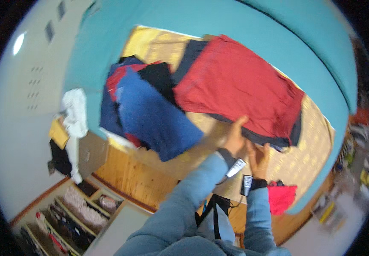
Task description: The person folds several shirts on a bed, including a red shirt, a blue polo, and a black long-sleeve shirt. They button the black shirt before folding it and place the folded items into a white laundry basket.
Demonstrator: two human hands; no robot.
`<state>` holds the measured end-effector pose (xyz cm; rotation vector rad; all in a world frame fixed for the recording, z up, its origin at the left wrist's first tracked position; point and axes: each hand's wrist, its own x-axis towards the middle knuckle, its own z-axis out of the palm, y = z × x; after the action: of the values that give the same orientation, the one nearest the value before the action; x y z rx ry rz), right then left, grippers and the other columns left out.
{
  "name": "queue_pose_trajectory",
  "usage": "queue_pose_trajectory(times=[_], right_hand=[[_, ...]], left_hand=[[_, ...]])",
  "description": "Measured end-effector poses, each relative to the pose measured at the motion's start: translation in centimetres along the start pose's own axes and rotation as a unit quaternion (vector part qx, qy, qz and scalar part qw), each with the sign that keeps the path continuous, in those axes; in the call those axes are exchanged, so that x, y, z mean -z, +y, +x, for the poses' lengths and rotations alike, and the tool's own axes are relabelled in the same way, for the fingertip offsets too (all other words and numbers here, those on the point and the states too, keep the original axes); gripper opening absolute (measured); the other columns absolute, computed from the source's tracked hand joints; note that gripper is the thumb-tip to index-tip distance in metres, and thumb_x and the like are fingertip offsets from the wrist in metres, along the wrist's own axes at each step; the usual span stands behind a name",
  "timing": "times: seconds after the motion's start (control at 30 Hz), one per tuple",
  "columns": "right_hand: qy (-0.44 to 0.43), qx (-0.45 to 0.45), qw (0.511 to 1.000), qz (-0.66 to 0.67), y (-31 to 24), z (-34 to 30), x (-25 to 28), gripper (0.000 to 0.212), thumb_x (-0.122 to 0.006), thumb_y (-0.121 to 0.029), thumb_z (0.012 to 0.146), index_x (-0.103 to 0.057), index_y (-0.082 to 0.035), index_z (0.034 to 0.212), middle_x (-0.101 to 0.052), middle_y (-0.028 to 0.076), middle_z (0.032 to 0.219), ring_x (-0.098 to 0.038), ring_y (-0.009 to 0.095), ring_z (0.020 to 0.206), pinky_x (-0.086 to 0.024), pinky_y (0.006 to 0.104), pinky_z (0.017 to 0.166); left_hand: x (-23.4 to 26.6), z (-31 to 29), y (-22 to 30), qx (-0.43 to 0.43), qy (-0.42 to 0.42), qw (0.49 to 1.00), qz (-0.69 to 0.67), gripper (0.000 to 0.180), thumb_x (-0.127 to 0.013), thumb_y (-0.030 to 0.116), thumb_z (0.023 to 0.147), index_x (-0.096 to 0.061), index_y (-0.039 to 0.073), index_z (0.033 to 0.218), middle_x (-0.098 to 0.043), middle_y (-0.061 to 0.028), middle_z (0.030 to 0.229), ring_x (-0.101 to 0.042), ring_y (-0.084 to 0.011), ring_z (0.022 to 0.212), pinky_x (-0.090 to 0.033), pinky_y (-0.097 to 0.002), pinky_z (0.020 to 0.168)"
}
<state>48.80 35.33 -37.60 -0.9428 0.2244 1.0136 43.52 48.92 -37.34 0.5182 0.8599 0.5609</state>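
Red shorts [235, 81] lie spread on a yellow patterned cloth, with a dark navy garment [190, 55] showing from beneath along several edges. At their near edge is my left hand [234, 138], its thumb stretched out and the other fingers partly hidden. My right hand [259, 160] is just right of it, fingers apart and palm partly showing, close to the dark lower edge. Neither hand visibly grips the fabric. Left of the shorts sits a loose pile of clothes: a blue garment [150, 113] on top, with black [161, 79] and red pieces under it.
The yellow cloth [312, 115] covers part of a turquoise sofa or bed [171, 15]. A bright red-pink garment [282, 198] lies near its front edge. An open divided drawer [71, 213] with clothes stands lower left. White, yellow and black clothes [74, 111] hang at left.
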Motion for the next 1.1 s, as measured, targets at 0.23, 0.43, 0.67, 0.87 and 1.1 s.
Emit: queue_pose_trajectory(times=[0.23, 0.43, 0.67, 0.87, 1.1], right_hand=[[0.060, -0.130, 0.981, 0.134, 0.3, 1.4, -1.3, 0.046, -0.053, -0.027, 0.092, -0.047, 0.002, 0.128, -0.050, 0.019, 0.133, -0.046, 0.034, 0.126, -0.035, 0.0490, 0.109], [-0.022, -0.081, 0.987, 0.138, -2.8, 3.5, -5.2, 0.060, -0.048, -0.043, 0.093, -0.041, -0.002, 0.136, -0.045, 0.016, 0.140, -0.045, 0.030, 0.128, -0.036, 0.0443, 0.109], [-0.094, -0.060, 0.980, 0.163, -7.9, 0.5, -3.6, 0.076, -0.052, -0.057, 0.089, -0.038, -0.003, 0.140, -0.047, 0.014, 0.139, -0.046, 0.028, 0.127, -0.036, 0.0413, 0.108], [-0.025, -0.101, 0.994, -0.041, -10.7, 0.5, -1.4, 0.079, -0.059, -0.056, 0.087, -0.038, -0.001, 0.140, -0.048, 0.013, 0.138, -0.048, 0.025, 0.124, -0.038, 0.0370, 0.105], [0.029, -0.043, 0.974, -0.223, -8.3, 1.9, -2.6, 0.063, -0.067, -0.026, 0.085, -0.041, 0.001, 0.136, -0.053, 0.011, 0.129, -0.054, 0.023, 0.112, -0.045, 0.0348, 0.097]], left_hand=[[-0.9, 0.1, 4.4, 0.079, 0.002, 0.956, -0.283, 0.039, -0.070, 0.017, 0.079, -0.059, 0.007, 0.114, -0.060, -0.0086, 0.118, -0.055, -0.0256, 0.110, -0.043, -0.0423, 0.099], [2.8, -3.6, 7.6, -0.040, -0.057, 0.998, -0.007, 0.050, -0.070, 0.011, 0.079, -0.051, 0.004, 0.126, -0.055, -0.0131, 0.128, -0.052, -0.0258, 0.119, -0.042, -0.0418, 0.102], [9.1, -4.3, 2.2, 0.153, 0.037, 0.980, -0.120, 0.052, -0.065, 0.008, 0.084, -0.047, 0.003, 0.132, -0.052, -0.0135, 0.133, -0.054, -0.0243, 0.117, -0.043, -0.0384, 0.101], [10.2, -1.8, -2.8, 0.173, 0.068, 0.979, -0.088, 0.042, -0.061, 0.019, 0.091, -0.053, 0.002, 0.128, -0.057, -0.0076, 0.126, -0.055, -0.0175, 0.113, -0.045, -0.0312, 0.097], [8.1, -2.4, -1.3, 0.020, 0.021, 0.991, 0.134, 0.048, -0.065, 0.018, 0.087, -0.051, -0.002, 0.129, -0.054, -0.0083, 0.131, -0.053, -0.0206, 0.117, -0.041, -0.0319, 0.099]])
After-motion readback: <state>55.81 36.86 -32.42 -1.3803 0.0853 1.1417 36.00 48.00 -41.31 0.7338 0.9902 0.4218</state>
